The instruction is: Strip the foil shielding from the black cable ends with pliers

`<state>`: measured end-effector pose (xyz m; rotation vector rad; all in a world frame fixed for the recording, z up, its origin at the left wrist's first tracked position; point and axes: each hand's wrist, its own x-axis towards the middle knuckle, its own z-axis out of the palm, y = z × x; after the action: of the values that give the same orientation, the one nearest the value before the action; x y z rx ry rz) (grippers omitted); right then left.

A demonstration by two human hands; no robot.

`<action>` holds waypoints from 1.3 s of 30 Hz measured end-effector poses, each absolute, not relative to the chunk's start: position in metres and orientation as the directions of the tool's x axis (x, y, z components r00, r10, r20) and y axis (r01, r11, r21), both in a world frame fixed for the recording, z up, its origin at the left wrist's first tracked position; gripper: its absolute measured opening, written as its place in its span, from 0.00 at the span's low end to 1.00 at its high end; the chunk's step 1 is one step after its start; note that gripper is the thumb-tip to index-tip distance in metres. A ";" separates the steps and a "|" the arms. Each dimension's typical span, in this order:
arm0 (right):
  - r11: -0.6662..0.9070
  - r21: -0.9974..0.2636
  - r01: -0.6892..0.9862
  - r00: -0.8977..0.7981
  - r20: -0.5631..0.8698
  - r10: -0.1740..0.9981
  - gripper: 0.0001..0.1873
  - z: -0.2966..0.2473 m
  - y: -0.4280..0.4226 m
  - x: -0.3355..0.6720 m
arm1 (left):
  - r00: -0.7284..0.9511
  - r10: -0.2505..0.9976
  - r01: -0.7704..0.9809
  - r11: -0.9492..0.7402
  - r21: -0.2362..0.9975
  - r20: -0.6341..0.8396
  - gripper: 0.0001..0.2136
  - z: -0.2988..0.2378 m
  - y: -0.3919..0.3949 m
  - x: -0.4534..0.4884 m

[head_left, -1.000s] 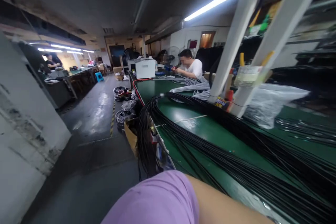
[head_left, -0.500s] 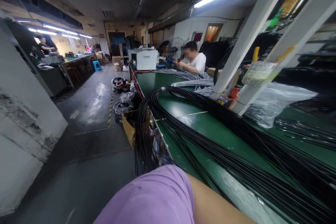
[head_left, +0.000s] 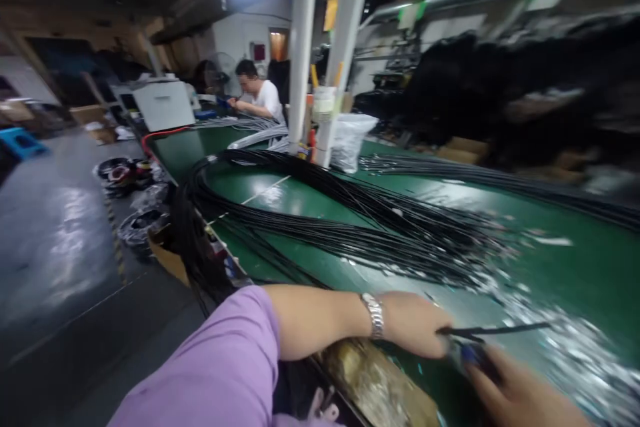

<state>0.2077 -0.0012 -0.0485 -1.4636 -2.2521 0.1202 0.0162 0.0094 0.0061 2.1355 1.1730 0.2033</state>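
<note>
My left hand [head_left: 417, 323], with a metal watch on its wrist, reaches across the front of the green table. Its fingers are closed on a thin black cable [head_left: 510, 329] that points to the right. Close beside it, my right hand [head_left: 520, 383] is closed around a small dark tool with a blue part [head_left: 470, 353]; blur hides what kind it is. The tool's metallic end is near the left fingertips. Behind my hands lies a long looped bundle of black cables [head_left: 310, 230], its loose ends pointing right toward a pile of shiny clear scraps [head_left: 585, 353].
A crumpled plastic-covered carton [head_left: 375, 380] stands below my left forearm. White posts [head_left: 345, 47] rise from the table [head_left: 590, 253]. A co-worker [head_left: 257, 93] in a white shirt sits at the far end by grey cables. Wrapped coils [head_left: 125, 173] line the floor at left.
My view has swung right and down. Both hands have come into view, with the black cable and the dark tool in them; before, only my left sleeve and upper arm showed.
</note>
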 end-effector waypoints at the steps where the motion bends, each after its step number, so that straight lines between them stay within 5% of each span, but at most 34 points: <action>1: 0.373 -0.350 0.860 -0.297 0.251 0.921 0.08 -0.045 -0.006 0.205 | 0.566 0.811 0.724 -0.403 0.560 -0.148 0.04 0.009 0.004 0.016; 4: 0.275 -0.582 0.765 -0.190 0.203 0.960 0.07 -0.029 -0.015 0.194 | 0.557 0.829 0.711 -0.444 0.546 -0.053 0.05 0.012 -0.003 0.012; 6: 0.207 -0.816 0.539 -0.216 0.103 0.971 0.13 -0.022 -0.021 0.188 | 0.552 0.834 0.599 -0.376 0.707 -0.024 0.07 0.012 0.000 0.007; 8: 0.025 -0.984 0.178 -0.314 -0.032 0.949 0.20 -0.021 -0.029 0.183 | 0.658 0.736 0.416 -0.177 0.892 -0.161 0.10 0.010 0.008 0.000; 11: -0.192 -0.968 -0.159 -0.497 -0.090 0.863 0.26 -0.026 -0.035 0.177 | 0.812 0.519 0.264 0.083 0.961 -0.268 0.13 0.006 0.018 -0.006; 13: -0.166 -0.978 -0.124 -0.503 -0.082 0.861 0.25 -0.028 -0.033 0.176 | 0.799 0.536 0.238 0.134 0.962 -0.272 0.16 0.003 0.021 -0.007; 15: 0.020 -0.995 0.093 -0.356 -0.014 0.934 0.22 -0.025 -0.026 0.179 | 0.700 0.661 0.275 0.100 0.956 -0.271 0.15 0.002 0.019 -0.003; 18: 0.198 -0.884 0.423 -0.160 0.142 0.977 0.14 -0.020 -0.017 0.186 | 0.531 0.830 0.440 -0.100 0.892 -0.169 0.10 0.003 0.011 0.005; 21: 0.298 -0.720 0.627 -0.133 0.278 0.951 0.09 -0.019 -0.015 0.191 | 0.494 0.865 0.510 -0.209 0.834 -0.085 0.08 0.006 0.004 0.008; 26: 0.386 -0.765 0.515 -0.265 0.287 0.921 0.12 -0.019 -0.015 0.197 | 0.505 0.822 0.450 0.009 0.893 -0.263 0.09 0.009 0.006 0.003; 33: 0.396 -0.781 0.483 -0.237 0.319 0.918 0.06 -0.020 -0.016 0.200 | 0.530 0.822 0.417 -0.038 0.908 -0.208 0.10 0.008 0.007 0.004; 36: 0.411 -0.764 0.497 -0.221 0.346 0.912 0.10 -0.019 -0.018 0.198 | 0.544 0.818 0.414 -0.070 0.908 -0.186 0.10 0.008 0.007 0.004; 39: 0.316 -0.882 0.350 -0.226 0.248 0.942 0.14 -0.016 -0.019 0.198 | 0.570 0.803 0.392 -0.080 0.917 -0.174 0.11 0.011 0.007 0.001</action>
<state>0.1982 -0.0185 -0.0164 -1.1643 -1.7506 0.8961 0.0014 0.0071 0.0114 1.6908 1.0057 0.4619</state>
